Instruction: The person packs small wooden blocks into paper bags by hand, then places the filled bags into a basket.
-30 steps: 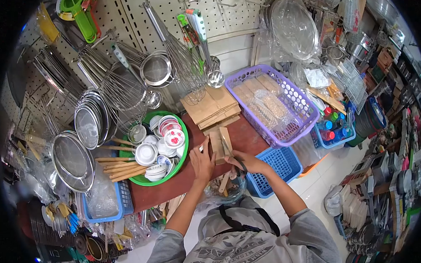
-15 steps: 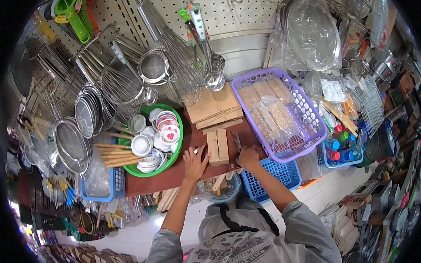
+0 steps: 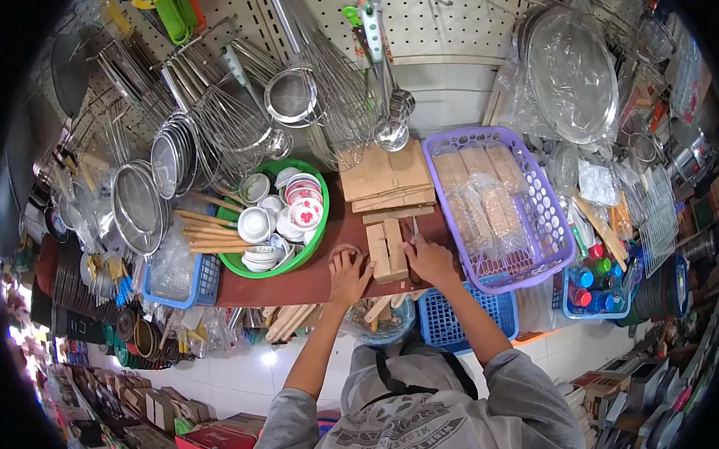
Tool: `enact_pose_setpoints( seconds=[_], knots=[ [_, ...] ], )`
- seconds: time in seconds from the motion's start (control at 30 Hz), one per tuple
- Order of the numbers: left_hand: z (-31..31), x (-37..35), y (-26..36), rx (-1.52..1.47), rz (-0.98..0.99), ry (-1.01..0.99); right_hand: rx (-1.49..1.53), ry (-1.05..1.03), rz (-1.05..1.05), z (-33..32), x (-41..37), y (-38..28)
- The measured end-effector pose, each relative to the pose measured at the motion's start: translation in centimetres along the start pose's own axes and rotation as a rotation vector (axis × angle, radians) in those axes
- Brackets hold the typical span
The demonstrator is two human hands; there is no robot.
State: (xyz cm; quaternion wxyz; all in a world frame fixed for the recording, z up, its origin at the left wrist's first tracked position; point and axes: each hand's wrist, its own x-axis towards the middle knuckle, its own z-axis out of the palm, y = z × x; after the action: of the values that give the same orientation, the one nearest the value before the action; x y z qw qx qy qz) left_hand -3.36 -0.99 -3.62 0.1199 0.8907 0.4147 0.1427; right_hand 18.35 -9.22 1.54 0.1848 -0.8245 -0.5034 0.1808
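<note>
A small brown cardboard box stands on the red-brown tabletop between my hands, with a dark gap along its top flaps. My left hand lies left of the box, fingers apart and thumb towards it. Its fingertips reach the near edge of a round ring that looks like a tape roll, partly covered. To the box's right, my right hand is closed over a pair of scissors. The metal blades point away from me, and the handles are hidden under the fingers.
Flat cardboard is stacked behind the box. A green basin of small bowls stands left, a purple basket with wrapped packs right. Whisks and strainers hang above. A blue basket sits below the table edge.
The view has shifted, so everything sits differently in the frame. My left hand has come onto the ring beside the box. My right hand has moved over the scissors, closer to the box.
</note>
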Motion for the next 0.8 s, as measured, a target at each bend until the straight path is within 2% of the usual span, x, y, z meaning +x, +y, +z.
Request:
enact_pose_setpoints(
  seconds=[0.07,0.17,0.3,0.4,0.5,0.6,0.7,0.8],
  knots=[
    [1.3,-0.1,-0.8,0.104,0.033,0.071,0.11,-0.011,-0.042,0.7,0.9,0.1],
    [0.1,0.1,0.0,-0.01,0.024,0.105,0.197,-0.047,-0.058,1.6,1.8,0.1],
    [-2.2,0.4,1.6,-0.149,-0.039,-0.005,0.342,-0.094,-0.04,3.2,2.9,1.0],
    [-1.6,0.7,1.2,-0.213,0.021,0.009,0.459,-0.087,-0.036,5.0,3.9,1.9],
    [-0.2,1.1,0.2,-0.55,-0.024,-0.091,0.543,-0.159,0.007,6.1,4.7,2.4],
    [1.3,1.4,0.1,-0.75,-0.104,-0.084,0.526,-0.146,-0.006,5.9,4.6,2.2],
    [1.9,1.4,0.7,-0.901,-0.091,-0.033,0.496,-0.12,0.008,5.4,4.1,1.7],
    [2.0,1.3,0.8,-1.062,-0.142,-0.122,0.501,-0.161,0.054,5.0,3.8,1.5]
  ],
)
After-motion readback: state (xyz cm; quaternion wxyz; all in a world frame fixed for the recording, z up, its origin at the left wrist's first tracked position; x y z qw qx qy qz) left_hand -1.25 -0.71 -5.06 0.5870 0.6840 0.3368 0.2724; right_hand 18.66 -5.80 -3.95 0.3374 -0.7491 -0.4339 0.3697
